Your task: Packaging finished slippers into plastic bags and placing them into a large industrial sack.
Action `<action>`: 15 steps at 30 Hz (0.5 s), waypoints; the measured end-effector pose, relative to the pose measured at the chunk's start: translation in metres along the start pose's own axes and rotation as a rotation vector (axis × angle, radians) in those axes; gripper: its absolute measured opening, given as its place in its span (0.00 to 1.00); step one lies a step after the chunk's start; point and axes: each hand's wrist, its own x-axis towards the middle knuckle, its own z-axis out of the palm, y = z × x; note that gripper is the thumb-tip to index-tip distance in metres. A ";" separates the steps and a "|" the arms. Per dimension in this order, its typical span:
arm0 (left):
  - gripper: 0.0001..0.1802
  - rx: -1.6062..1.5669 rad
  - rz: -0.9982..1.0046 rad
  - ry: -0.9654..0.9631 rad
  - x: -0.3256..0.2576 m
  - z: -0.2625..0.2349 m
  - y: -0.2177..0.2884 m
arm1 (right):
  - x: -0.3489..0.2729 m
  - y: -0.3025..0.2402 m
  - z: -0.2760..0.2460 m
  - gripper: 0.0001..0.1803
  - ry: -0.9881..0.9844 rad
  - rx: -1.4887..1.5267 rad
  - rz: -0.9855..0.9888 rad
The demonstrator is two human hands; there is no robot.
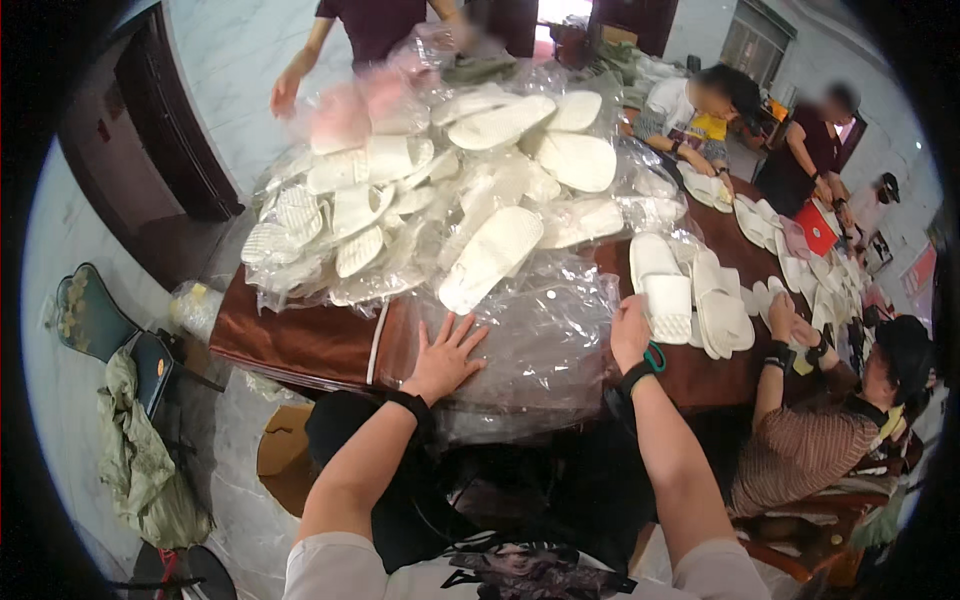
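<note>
My left hand (446, 360) lies open with fingers spread, pressing on a clear plastic bag (545, 345) at the table's near edge. Closed, my right hand (631, 335) rests at the bag's right edge, beside a pair of white slippers (667, 310); what its curled fingers hold, if anything, is hidden. Just beyond my left hand a white slipper (492, 260) lies tilted at the front of a large heap. Many other white slippers, such as one (577, 161) at the back of the heap, lie loose among crumpled clear plastic.
The heap covers much of the reddish-brown table (300, 330). More slippers (724, 318) line its right side. A person (385, 25) stands across from me; another in a striped top (805, 450) sits close on my right. A chair (95, 310) and a cardboard box (285, 455) are at left.
</note>
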 end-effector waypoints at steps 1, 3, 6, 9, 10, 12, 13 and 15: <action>0.38 -0.011 -0.055 -0.074 -0.001 0.003 0.000 | -0.002 -0.008 -0.004 0.10 0.092 0.032 -0.038; 0.38 -0.008 -0.072 -0.097 -0.005 0.002 0.001 | -0.005 -0.026 -0.013 0.11 0.124 0.087 -0.222; 0.37 -0.057 -0.109 -0.141 -0.002 -0.012 0.001 | 0.012 -0.052 -0.006 0.10 -0.021 0.225 -0.330; 0.37 -0.077 -0.146 -0.242 0.000 -0.014 0.005 | 0.038 -0.092 0.009 0.10 -0.211 0.471 -0.256; 0.37 -0.080 -0.171 -0.217 0.001 -0.011 0.006 | 0.048 -0.106 0.016 0.11 -0.275 0.607 -0.146; 0.37 -0.057 -0.118 -0.200 0.003 -0.007 0.008 | 0.069 -0.124 0.039 0.15 -0.230 0.551 -0.215; 0.37 -0.060 -0.130 -0.178 0.004 -0.006 0.009 | 0.080 -0.131 0.049 0.22 -0.173 0.493 -0.253; 0.37 -0.105 -0.113 -0.163 -0.001 -0.005 0.006 | 0.099 -0.156 0.062 0.39 -0.181 0.441 -0.250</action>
